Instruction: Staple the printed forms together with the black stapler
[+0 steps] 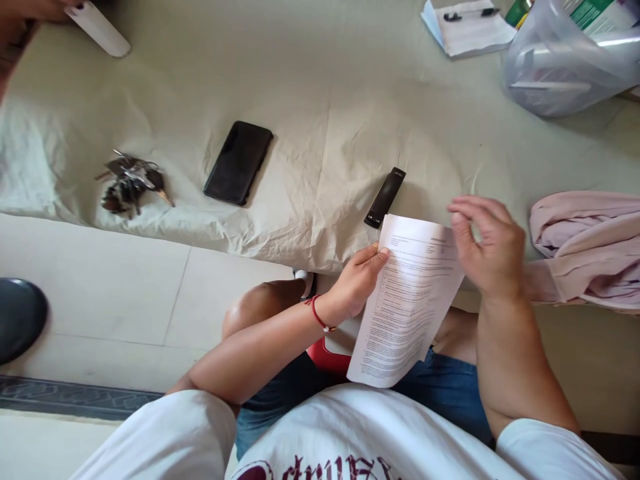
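Paper (pixel 413 300), printed and slightly curled, hangs above my lap (pixel 440 393), its left edge clamped in my left hand (pixel 361 277). My right hand (pixel 490 247) hovers just beside the top right corner, fingers loosely parted, holding nothing. I judge the paper merely steadied; I can't make out any fastening. Just beyond, the black stapler (pixel 385 197) lies untouched on the covered tabletop (pixel 310 113).

We count one left hand (pixel 361 280), one right hand (pixel 493 250), both the wearer's; one printed document (pixel 407 300), sheets uncountable; one black stapler (pixel 385 198); one phone (pixel 239 163); one key bunch (pixel 133 183), keys too jumbled to number; one clear tub (pixel 543 80); one paper pad (pixel 473 39); one pen (pixel 473 13); one pink cloth (pixel 590 233); one bracelet (pixel 316 315).
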`<state>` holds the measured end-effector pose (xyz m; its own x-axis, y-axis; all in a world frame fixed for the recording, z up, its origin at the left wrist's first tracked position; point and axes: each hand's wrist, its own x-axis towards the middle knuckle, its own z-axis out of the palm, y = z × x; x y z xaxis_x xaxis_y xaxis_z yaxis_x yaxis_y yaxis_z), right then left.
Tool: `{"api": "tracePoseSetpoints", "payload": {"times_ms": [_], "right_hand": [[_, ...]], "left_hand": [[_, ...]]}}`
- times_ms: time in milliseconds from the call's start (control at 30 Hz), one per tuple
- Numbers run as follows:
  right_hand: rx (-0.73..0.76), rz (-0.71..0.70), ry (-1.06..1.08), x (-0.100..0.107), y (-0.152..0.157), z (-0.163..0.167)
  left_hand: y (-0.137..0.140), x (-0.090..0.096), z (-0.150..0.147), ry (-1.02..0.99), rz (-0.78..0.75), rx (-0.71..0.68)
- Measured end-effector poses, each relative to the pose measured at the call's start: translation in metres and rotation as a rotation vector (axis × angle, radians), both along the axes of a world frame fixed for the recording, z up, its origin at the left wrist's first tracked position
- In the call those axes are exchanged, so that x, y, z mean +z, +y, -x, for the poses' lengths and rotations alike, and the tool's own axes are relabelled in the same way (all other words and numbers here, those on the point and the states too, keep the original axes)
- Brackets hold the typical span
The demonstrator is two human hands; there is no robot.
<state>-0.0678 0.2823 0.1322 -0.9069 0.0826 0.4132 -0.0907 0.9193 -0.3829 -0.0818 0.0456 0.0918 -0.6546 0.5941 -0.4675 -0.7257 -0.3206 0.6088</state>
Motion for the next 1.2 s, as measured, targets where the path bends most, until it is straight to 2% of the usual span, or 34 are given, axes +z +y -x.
{"api": "tracePoseSetpoints", "payload": {"times_ms": [133,267,467,667,800,1000,1100,1200], "right_hand": [[0.180,-0.099,-0.222,0.000,-0.024,-0.002],[0.220,-0.062,-0.411,-0.004,-0.029,-0.007],[0.253,-0.036,-0.390,-0.007,-0.031,-0.004],[0.365,-0.063,-0.426,-0.009,-0.039,-0.006],[0.356,-0.026,-0.390,-0.011,-0.042,-0.006],[0.422,-0.066,-0.417,-0.013,-0.047,-0.004],[0.392,0.005,-0.446,-0.008,-0.045,-0.001],[0.288,0.108,-0.539,0.002,-0.038,0.003]], "left_hand": [[0.006,-0.002,-0.009,-0.044,-0.011,-0.028],[0.009,-0.004,-0.017,-0.036,0.029,-0.040],[0.015,-0.006,-0.021,-0.040,-0.019,-0.012],[0.015,-0.007,-0.024,-0.043,0.062,-0.004],[0.015,-0.008,-0.025,0.018,0.071,0.003],[0.017,-0.009,-0.025,0.140,0.104,0.037],[0.017,-0.008,-0.024,0.187,0.092,0.041],[0.016,-0.007,-0.023,0.202,0.100,0.025]]}}
